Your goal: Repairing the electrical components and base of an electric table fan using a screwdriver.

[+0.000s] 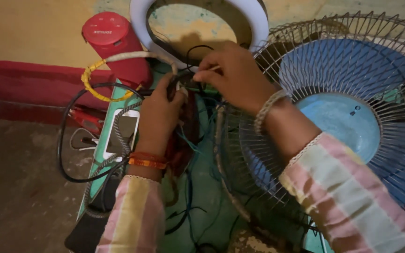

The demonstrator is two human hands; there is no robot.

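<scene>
Both hands meet at 12 o'clock. The left hand [158, 115] grips a bunch of wires [176, 84], which runs sideways toward 3 o'clock. The right hand [233, 75] pinches its end. The fan [352, 112] sits at 3 o'clock.

The wall [33, 33] behind the work is painted a mustard yellow, worn and mottled, with greenish patches where the paint has flaked near the top. Along its foot runs a broad red band [19, 89], darker towards the bottom edge. Below it the floor [19, 187] is bare, dull brown concrete, stained and rough. A green table [212, 206] with a scuffed top stands against the wall. The light is dim and warm.
</scene>
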